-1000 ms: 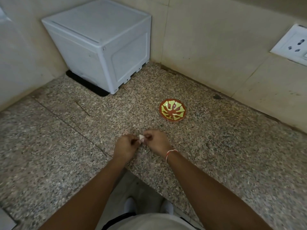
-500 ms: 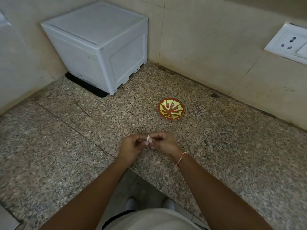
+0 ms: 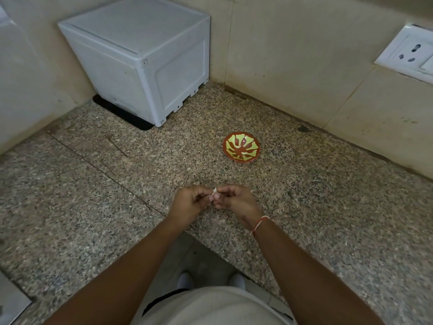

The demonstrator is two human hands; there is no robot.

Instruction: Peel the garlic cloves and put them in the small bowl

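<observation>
The garlic clove (image 3: 214, 193) sat pinched between our two hands, a small pale sliver showing where the fingertips met, held just above the counter (image 3: 316, 207) near its front edge. Over the last second we had lifted it slightly and turned it, so that a pale tip now stood up between the thumbs where before only a white fleck showed low against the stone. We judged that the skin was being worked loose but was not yet off; whether any skin had come away was too small to tell.

Our left hand (image 3: 191, 202) kept a tight grip on the clove from the nine o'clock side, fingers curled, and our right hand (image 3: 236, 201) pinched it from the three o'clock side, a red-and-white thread band (image 3: 259, 225) on that wrist. Both hands had stayed pressed close together throughout.

The small bowl (image 3: 241, 147), red with yellow-green patches, lay at about one o'clock from the hands, well apart from them, and nothing could be seen inside it. So we took the task to be at its early part, with this clove not yet dropped in.

Farther off, a white plastic box (image 3: 140, 57) stood in the corner at eleven o'clock, and a wall socket (image 3: 407, 53) showed at two o'clock
</observation>
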